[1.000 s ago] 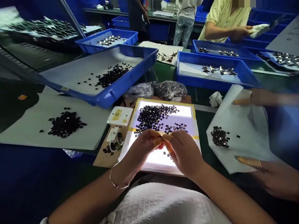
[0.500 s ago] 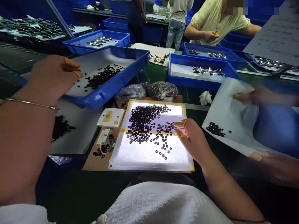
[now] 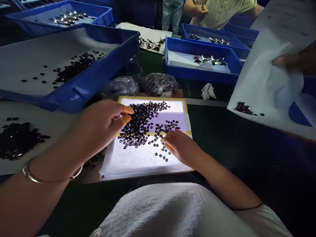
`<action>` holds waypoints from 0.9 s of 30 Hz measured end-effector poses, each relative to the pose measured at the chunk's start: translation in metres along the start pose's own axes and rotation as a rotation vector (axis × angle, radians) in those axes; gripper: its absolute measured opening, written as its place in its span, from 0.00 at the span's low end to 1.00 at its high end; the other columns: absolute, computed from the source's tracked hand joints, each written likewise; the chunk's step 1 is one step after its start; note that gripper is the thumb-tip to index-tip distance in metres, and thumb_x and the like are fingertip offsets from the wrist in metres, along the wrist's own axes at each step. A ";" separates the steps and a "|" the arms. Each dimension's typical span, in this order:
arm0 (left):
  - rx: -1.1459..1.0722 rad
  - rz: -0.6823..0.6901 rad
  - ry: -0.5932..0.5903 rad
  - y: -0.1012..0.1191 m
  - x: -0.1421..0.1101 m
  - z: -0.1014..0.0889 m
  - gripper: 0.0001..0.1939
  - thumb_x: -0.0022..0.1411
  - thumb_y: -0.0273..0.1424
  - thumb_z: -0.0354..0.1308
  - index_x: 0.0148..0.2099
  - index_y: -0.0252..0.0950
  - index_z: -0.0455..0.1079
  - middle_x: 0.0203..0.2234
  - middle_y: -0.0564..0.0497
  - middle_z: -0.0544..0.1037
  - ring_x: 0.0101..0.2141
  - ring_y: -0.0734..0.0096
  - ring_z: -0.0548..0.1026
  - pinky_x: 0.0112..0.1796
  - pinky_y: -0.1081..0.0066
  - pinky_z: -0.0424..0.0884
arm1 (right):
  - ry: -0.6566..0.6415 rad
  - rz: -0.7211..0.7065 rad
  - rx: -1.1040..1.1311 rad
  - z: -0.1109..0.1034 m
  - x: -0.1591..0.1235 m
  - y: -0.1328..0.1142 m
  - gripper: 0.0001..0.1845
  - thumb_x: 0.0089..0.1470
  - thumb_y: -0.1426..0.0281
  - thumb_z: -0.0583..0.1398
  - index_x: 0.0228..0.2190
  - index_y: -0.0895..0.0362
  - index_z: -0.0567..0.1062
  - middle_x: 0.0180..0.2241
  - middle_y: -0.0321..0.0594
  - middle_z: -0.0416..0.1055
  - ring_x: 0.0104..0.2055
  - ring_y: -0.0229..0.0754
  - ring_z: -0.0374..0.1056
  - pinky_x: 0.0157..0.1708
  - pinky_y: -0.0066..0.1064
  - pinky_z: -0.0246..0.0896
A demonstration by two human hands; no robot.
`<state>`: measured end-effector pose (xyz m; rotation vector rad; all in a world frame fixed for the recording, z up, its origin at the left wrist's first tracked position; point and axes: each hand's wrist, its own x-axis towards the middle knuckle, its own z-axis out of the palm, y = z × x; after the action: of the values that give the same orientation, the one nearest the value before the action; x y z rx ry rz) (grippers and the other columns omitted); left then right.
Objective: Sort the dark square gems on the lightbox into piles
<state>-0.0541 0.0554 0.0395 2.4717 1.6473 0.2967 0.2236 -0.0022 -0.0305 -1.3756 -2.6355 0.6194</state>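
Observation:
A lit white light pad with yellow tape edges lies in front of me, strewn with several small dark square pieces. My left hand, a bangle on its wrist, hovers over the pad's left edge, orange-capped fingertips pinched together; nothing is visible between them. My right hand rests on the pad among loose pieces, its fingers curled down onto them; what they hold, if anything, is hidden.
A blue tray with dark pieces on white paper stands at the left. A second pile lies on paper nearer. Two plastic bags sit behind the pad. Another person's hand lifts a white sheet at right. Blue trays of metal parts stand behind.
My left hand came back from the blue tray to the pad's left edge. My right hand dropped onto the loose pieces. The view tilted down. The neighbour's sheet rose.

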 end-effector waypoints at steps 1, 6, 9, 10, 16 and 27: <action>-0.083 0.131 -0.002 0.010 -0.010 0.016 0.16 0.73 0.38 0.51 0.49 0.35 0.76 0.36 0.48 0.77 0.35 0.62 0.76 0.36 0.63 0.73 | -0.015 0.008 -0.003 -0.003 -0.002 0.000 0.13 0.61 0.82 0.62 0.44 0.58 0.78 0.42 0.46 0.75 0.46 0.49 0.68 0.42 0.39 0.65; -0.190 0.397 0.023 0.036 -0.046 0.081 0.10 0.72 0.28 0.54 0.51 0.34 0.73 0.40 0.43 0.79 0.41 0.58 0.77 0.43 0.59 0.76 | 0.002 0.074 0.008 -0.014 -0.017 0.002 0.09 0.61 0.81 0.62 0.42 0.59 0.78 0.40 0.44 0.73 0.44 0.48 0.67 0.42 0.38 0.64; -0.168 0.392 0.033 0.044 -0.049 0.099 0.09 0.70 0.24 0.55 0.50 0.32 0.73 0.36 0.44 0.78 0.38 0.57 0.76 0.40 0.58 0.76 | 0.018 0.068 -0.011 -0.011 -0.020 -0.007 0.04 0.63 0.76 0.64 0.40 0.59 0.78 0.39 0.43 0.73 0.42 0.47 0.67 0.39 0.37 0.63; -0.162 0.386 0.033 0.047 -0.048 0.102 0.08 0.70 0.23 0.55 0.48 0.33 0.73 0.35 0.44 0.77 0.37 0.57 0.76 0.40 0.58 0.76 | 0.010 0.057 -0.027 -0.008 -0.019 -0.010 0.03 0.63 0.75 0.64 0.40 0.59 0.78 0.38 0.43 0.73 0.41 0.47 0.67 0.38 0.37 0.62; -0.156 0.372 0.041 0.050 -0.044 0.100 0.10 0.72 0.23 0.51 0.40 0.34 0.73 0.30 0.46 0.75 0.34 0.57 0.73 0.36 0.57 0.74 | 0.106 0.060 0.017 -0.001 -0.020 -0.012 0.05 0.65 0.75 0.61 0.37 0.58 0.79 0.36 0.44 0.74 0.40 0.47 0.68 0.37 0.37 0.62; -0.247 0.235 -0.122 0.045 -0.059 0.090 0.13 0.73 0.31 0.49 0.36 0.37 0.70 0.29 0.49 0.76 0.30 0.62 0.75 0.32 0.63 0.71 | 0.092 0.164 0.197 -0.014 -0.041 0.024 0.08 0.62 0.80 0.62 0.40 0.57 0.77 0.39 0.42 0.76 0.42 0.44 0.71 0.38 0.33 0.62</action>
<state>-0.0135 -0.0178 -0.0420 2.4391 1.1958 0.3466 0.2694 -0.0189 -0.0239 -1.5287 -2.3361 0.7908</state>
